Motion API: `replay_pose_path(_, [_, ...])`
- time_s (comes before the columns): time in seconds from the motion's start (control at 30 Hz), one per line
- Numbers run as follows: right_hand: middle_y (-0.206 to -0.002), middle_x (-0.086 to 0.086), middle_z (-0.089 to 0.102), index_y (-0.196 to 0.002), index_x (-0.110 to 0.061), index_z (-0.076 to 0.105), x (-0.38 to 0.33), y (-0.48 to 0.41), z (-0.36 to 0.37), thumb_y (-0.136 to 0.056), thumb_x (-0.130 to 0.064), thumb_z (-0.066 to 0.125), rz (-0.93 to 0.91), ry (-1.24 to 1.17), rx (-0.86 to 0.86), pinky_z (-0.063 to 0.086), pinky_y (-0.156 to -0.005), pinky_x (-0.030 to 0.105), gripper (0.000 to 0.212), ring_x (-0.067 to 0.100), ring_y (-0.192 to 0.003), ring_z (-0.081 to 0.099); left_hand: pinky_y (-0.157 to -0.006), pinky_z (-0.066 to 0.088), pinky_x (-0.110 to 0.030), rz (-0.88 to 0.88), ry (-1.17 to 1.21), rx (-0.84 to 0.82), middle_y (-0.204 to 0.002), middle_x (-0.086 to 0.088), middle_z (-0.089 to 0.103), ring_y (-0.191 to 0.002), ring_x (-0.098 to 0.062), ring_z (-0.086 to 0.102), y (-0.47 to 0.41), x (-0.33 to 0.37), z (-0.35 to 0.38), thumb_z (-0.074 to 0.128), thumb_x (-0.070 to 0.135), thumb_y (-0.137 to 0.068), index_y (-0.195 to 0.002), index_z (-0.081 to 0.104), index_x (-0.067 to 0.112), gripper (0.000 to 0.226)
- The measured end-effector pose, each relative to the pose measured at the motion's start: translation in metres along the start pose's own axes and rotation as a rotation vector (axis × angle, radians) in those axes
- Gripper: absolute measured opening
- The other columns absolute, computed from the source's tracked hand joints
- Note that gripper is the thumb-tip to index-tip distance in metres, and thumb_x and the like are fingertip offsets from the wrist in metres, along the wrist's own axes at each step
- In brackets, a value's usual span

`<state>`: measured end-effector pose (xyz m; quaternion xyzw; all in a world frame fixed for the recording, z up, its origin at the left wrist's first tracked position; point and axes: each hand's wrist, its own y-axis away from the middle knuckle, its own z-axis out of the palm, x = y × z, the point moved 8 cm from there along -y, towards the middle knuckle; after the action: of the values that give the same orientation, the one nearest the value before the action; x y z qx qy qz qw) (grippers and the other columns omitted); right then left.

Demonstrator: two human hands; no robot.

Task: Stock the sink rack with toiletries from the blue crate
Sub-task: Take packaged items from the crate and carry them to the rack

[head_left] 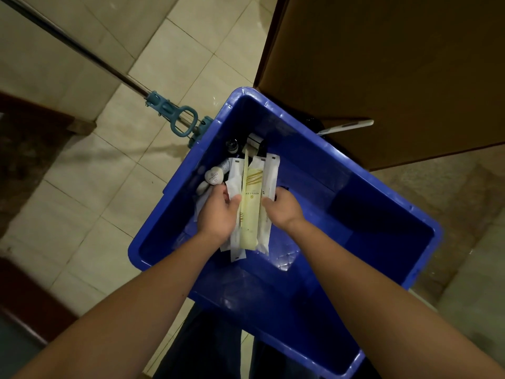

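A blue crate (363,192) stands on the floor below me. Both my hands reach into it. My left hand (217,212) grips a bundle of long sachets (250,203), white ones and a pale yellow one, with the thumb across their front. On the bundle's right edge my right hand (282,207) grips the sachets too. Small white bottles (214,176) and dark-capped bottles (254,142) lie in the crate's far corner beyond the sachets. The sink rack is not in view.
A mop with a metal pole and blue clamp (175,116) lies on the tiled floor left of the crate. A brown wooden door (396,67) stands behind the crate. A white handle (347,126) pokes out by the crate's far rim.
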<state>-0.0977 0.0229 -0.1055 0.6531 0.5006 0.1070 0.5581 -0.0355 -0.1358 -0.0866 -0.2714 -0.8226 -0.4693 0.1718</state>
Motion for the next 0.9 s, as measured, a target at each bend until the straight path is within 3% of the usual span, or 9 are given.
replay_pose_path(0.1, [-0.106, 0.008, 0.063, -0.108, -0.010, 0.061, -0.005, 0.015, -0.009, -0.096, -0.024, 0.049, -0.019, 0.028, 0.005, 0.047, -0.072, 0.032, 0.022, 0.025, -0.091, 0.061, -0.063, 0.045, -0.031, 0.055, -0.064, 0.008, -0.076, 0.006, 0.053, -0.069, -0.013, 0.053, 0.013, 0.015, -0.006, 0.050, 0.030, -0.099, -0.095, 0.047, 0.014, 0.017])
replay_pose_path(0.17, [-0.100, 0.004, 0.062, -0.105, -0.012, 0.060, -0.011, 0.028, -0.014, -0.096, -0.021, 0.048, -0.041, 0.033, -0.009, 0.046, -0.073, 0.032, 0.018, 0.023, -0.088, 0.059, -0.057, 0.039, -0.029, 0.084, -0.074, 0.021, -0.074, 0.009, 0.050, -0.065, -0.011, 0.049, 0.022, 0.027, -0.011, 0.048, 0.030, -0.100, -0.093, 0.044, 0.016, 0.016])
replay_pose_path(0.27, [-0.103, 0.002, 0.062, -0.112, -0.013, 0.059, -0.018, 0.047, -0.025, -0.096, -0.020, 0.049, -0.059, 0.009, -0.014, 0.050, -0.079, 0.035, 0.020, 0.023, -0.094, 0.060, -0.061, 0.042, -0.031, 0.121, -0.053, 0.014, -0.074, 0.008, 0.050, -0.067, -0.014, 0.051, 0.035, 0.046, -0.018, 0.048, 0.029, -0.100, -0.094, 0.045, 0.016, 0.014])
replay_pose_path(0.37, [-0.108, 0.001, 0.062, -0.119, -0.013, 0.058, -0.022, 0.067, -0.037, -0.094, -0.019, 0.052, -0.072, -0.018, 0.014, 0.050, -0.083, 0.035, 0.026, 0.022, -0.100, 0.061, -0.073, 0.052, -0.042, 0.139, -0.032, -0.008, -0.083, -0.001, 0.058, -0.078, -0.024, 0.059, 0.049, 0.062, -0.024, 0.046, 0.030, -0.100, -0.099, 0.047, 0.012, 0.018])
replay_pose_path(0.47, [-0.113, 0.003, 0.064, -0.120, -0.015, 0.058, -0.022, 0.086, -0.051, -0.092, -0.018, 0.055, -0.070, -0.053, 0.056, 0.052, -0.091, 0.043, 0.028, 0.023, -0.103, 0.061, -0.080, 0.053, -0.049, 0.144, 0.019, -0.028, -0.088, -0.005, 0.057, -0.085, -0.028, 0.060, 0.064, 0.081, -0.028, 0.044, 0.027, -0.101, -0.107, 0.046, 0.008, 0.020])
replay_pose_path(0.6, [-0.115, 0.003, 0.064, -0.121, -0.016, 0.057, -0.017, 0.118, -0.071, -0.091, -0.018, 0.057, -0.070, -0.118, 0.114, 0.053, -0.092, 0.042, 0.030, 0.022, -0.103, 0.061, -0.073, 0.048, -0.036, 0.187, 0.042, -0.090, -0.085, 0.003, 0.051, -0.073, -0.013, 0.051, 0.085, 0.110, -0.029, 0.040, 0.021, -0.102, -0.111, 0.042, 0.015, 0.011])
replay_pose_path(0.7, [-0.110, 0.001, 0.064, -0.118, -0.019, 0.057, -0.011, 0.144, -0.088, -0.090, -0.018, 0.058, -0.069, -0.186, 0.162, 0.054, -0.089, 0.041, 0.028, 0.020, -0.100, 0.061, -0.068, 0.046, -0.027, 0.228, 0.093, -0.164, -0.095, 0.007, 0.056, -0.082, -0.007, 0.055, 0.100, 0.134, -0.023, 0.039, 0.020, -0.102, -0.121, 0.042, 0.022, 0.019])
replay_pose_path(0.8, [-0.107, -0.001, 0.063, -0.115, -0.019, 0.057, -0.003, 0.167, -0.106, -0.090, -0.019, 0.058, -0.063, -0.242, 0.216, 0.053, -0.086, 0.037, 0.026, 0.017, -0.098, 0.061, -0.074, 0.049, -0.028, 0.279, 0.120, -0.224, -0.110, 0.003, 0.058, -0.091, -0.009, 0.057, 0.116, 0.160, -0.012, 0.040, 0.019, -0.102, -0.132, 0.043, 0.024, 0.031])
replay_pose_path(0.9, [-0.109, 0.001, 0.062, -0.118, -0.018, 0.056, 0.009, 0.190, -0.127, -0.092, -0.018, 0.055, -0.050, -0.315, 0.295, 0.052, -0.085, 0.036, 0.026, 0.019, -0.098, 0.060, -0.079, 0.055, -0.038, 0.261, 0.164, -0.291, -0.114, -0.004, 0.060, -0.090, -0.018, 0.062, 0.130, 0.178, 0.005, 0.038, 0.019, -0.102, -0.138, 0.040, 0.024, 0.036])
